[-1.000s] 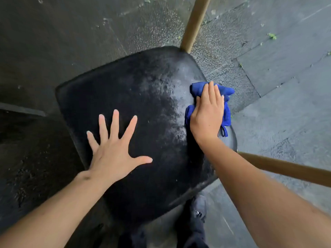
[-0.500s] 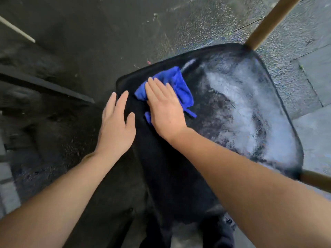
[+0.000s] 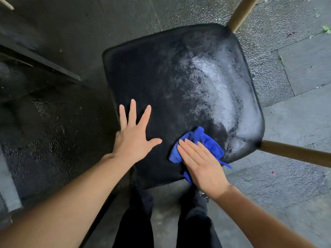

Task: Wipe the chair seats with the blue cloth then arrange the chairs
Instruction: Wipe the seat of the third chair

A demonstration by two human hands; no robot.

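A black chair seat (image 3: 179, 83) fills the middle of the head view, with a pale wet smear across its right half. My right hand (image 3: 202, 163) presses flat on the crumpled blue cloth (image 3: 206, 142) at the seat's near right part, fingers straight. My left hand (image 3: 133, 135) rests flat on the seat's near left edge with fingers spread.
Two wooden chair legs stick out, one (image 3: 241, 13) at the top right and one (image 3: 295, 154) at the right. Grey paving (image 3: 295, 113) lies to the right and dark wet ground (image 3: 53, 131) to the left. My dark trouser legs (image 3: 136, 221) stand just below the seat.
The cloth under my right hand has swept from the seat's far left corner to its near right part. My left hand has spread its fingers on the near left edge.
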